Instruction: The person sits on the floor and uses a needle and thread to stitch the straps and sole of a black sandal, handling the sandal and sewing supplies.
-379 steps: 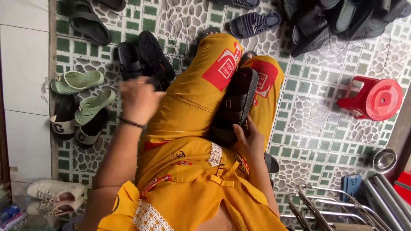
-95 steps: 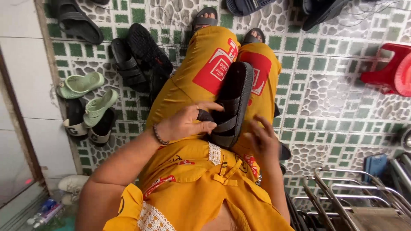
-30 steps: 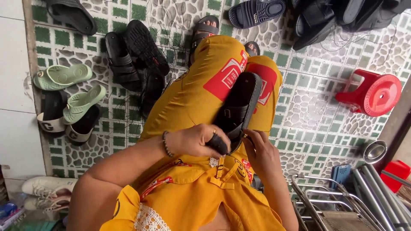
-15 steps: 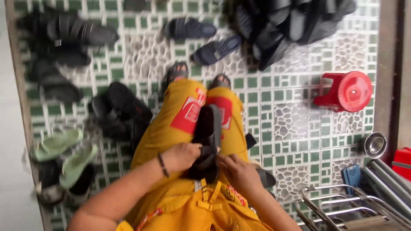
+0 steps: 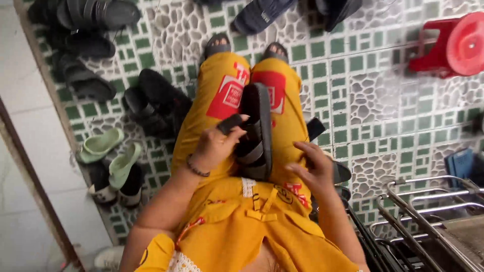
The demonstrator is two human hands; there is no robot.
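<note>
— What do the hands hold?

— A seated person in yellow clothes has a black rubber strapped sandal [image 5: 258, 132] lying lengthwise on the lap, between the thighs. The left hand [image 5: 214, 147] grips a black strap [image 5: 231, 124] at the sandal's left side, fingers curled round it. The right hand [image 5: 313, 168] hovers just right of the sandal, fingers spread wide, gripping nothing.

— Any labels or patches?

— Two. A red square patch with white markings [image 5: 228, 95] sits on the left trouser leg, left of the sandal's far end; a second red patch [image 5: 275, 90] lies on the right leg, partly hidden by the sandal.

— And around the person?

— A floor of green square tiles and grey pebble-pattern panels [image 5: 383, 95]. To the left, a pair of pale green plastic slippers [image 5: 108, 153] rests on black ones; farther off, black strapped sandals [image 5: 80, 45] lie in a row along the edge. A second black pair [image 5: 151, 100] lies just left of the knee. Far right, a red plastic stool [image 5: 451, 45] lies tipped on its side. Near right, a grey metal wire rack [image 5: 428, 211] fills the corner.
</note>
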